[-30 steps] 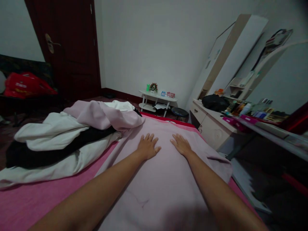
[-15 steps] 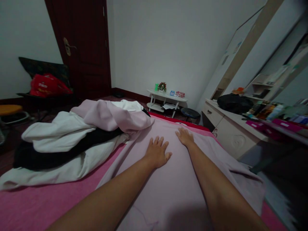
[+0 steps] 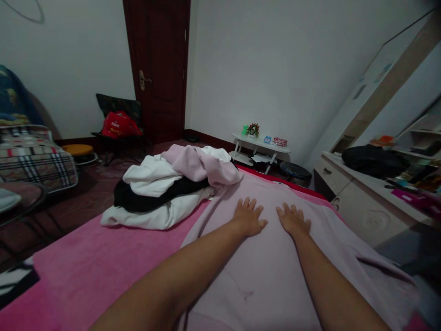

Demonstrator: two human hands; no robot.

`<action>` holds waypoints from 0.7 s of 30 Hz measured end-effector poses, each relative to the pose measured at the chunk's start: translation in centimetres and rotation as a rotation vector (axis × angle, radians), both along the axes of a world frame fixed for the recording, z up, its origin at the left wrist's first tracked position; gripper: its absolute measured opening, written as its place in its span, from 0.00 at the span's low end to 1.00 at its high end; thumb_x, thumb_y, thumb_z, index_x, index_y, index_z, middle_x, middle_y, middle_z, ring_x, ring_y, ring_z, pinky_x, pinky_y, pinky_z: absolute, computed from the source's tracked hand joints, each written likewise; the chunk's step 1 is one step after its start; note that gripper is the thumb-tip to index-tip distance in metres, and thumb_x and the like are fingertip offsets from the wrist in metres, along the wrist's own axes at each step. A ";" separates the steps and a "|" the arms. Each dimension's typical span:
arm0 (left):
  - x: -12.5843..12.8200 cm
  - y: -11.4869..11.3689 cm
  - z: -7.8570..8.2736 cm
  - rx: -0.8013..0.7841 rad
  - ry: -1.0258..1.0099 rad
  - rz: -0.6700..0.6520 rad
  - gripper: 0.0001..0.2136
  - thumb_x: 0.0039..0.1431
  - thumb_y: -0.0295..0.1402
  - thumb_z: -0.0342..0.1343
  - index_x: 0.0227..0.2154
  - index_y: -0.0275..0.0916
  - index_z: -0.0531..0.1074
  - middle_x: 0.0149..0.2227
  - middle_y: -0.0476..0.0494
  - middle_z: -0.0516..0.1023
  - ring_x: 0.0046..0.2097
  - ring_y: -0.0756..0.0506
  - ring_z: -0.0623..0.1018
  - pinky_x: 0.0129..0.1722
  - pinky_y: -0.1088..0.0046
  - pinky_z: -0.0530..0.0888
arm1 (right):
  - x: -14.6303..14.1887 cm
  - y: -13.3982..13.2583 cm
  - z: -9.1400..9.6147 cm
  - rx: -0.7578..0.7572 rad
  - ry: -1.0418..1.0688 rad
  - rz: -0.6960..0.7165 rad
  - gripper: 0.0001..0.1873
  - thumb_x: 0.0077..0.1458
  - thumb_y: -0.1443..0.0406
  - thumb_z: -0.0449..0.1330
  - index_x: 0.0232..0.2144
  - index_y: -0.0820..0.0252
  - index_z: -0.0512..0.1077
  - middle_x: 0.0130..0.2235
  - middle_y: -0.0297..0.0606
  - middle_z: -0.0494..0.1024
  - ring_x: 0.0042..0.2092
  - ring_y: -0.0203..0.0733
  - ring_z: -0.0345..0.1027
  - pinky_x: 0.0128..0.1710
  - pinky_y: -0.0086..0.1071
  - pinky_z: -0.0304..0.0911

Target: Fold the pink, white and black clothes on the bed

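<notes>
Pressing flat with fingers spread, the left hand (image 3: 248, 217) and right hand (image 3: 292, 221) lay side by side on the pale pink fabric garment (image 3: 275, 276), which was stretched across the bright pink bed (image 3: 86, 271). Just beside the left hand, a heap of white, black and pink clothes (image 3: 172, 188) rested on the bed.

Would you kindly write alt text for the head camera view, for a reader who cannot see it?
Both hands, left hand and right hand, lie flat, fingers spread, on a pale pink garment spread over a pink bed. A pile of clothes sits to the left; a dresser stands at right.
</notes>
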State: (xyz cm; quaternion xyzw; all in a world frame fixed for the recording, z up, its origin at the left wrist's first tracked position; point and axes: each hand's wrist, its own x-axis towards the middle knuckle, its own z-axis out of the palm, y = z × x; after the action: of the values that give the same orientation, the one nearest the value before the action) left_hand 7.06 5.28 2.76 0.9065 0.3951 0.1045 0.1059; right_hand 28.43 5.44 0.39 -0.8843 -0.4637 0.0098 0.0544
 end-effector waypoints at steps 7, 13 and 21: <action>-3.2 -4.2 0.4 -0.031 0.061 -0.128 0.34 0.62 0.53 0.37 0.65 0.36 0.50 0.68 0.33 0.43 0.68 0.34 0.44 0.63 0.50 0.47 | -3.5 -3.8 -0.2 0.045 -0.035 -0.024 0.35 0.61 0.48 0.35 0.65 0.56 0.50 0.68 0.44 0.46 0.67 0.57 0.37 0.60 0.59 0.38; -10.4 -5.3 5.3 -0.126 -0.034 -0.340 0.15 0.56 0.40 0.55 0.44 0.42 0.76 0.45 0.44 0.79 0.44 0.43 0.78 0.42 0.71 0.72 | -3.8 -4.7 0.5 0.104 -0.041 0.009 0.33 0.60 0.49 0.40 0.62 0.55 0.56 0.66 0.41 0.52 0.66 0.55 0.43 0.60 0.55 0.44; -21.1 -0.5 14.2 0.431 -0.175 0.472 0.23 0.60 0.46 0.46 0.55 0.41 0.65 0.39 0.41 0.77 0.42 0.40 0.76 0.43 0.64 0.68 | -3.7 -5.0 0.7 0.177 -0.039 0.042 0.29 0.60 0.52 0.44 0.59 0.55 0.62 0.64 0.40 0.58 0.64 0.50 0.48 0.59 0.53 0.48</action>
State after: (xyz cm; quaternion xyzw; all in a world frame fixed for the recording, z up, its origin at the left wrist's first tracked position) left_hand -14.07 4.81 16.97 0.7791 0.5524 0.2850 -0.0819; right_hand 24.73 0.42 1.11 -0.8662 -0.4820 -0.0473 0.1231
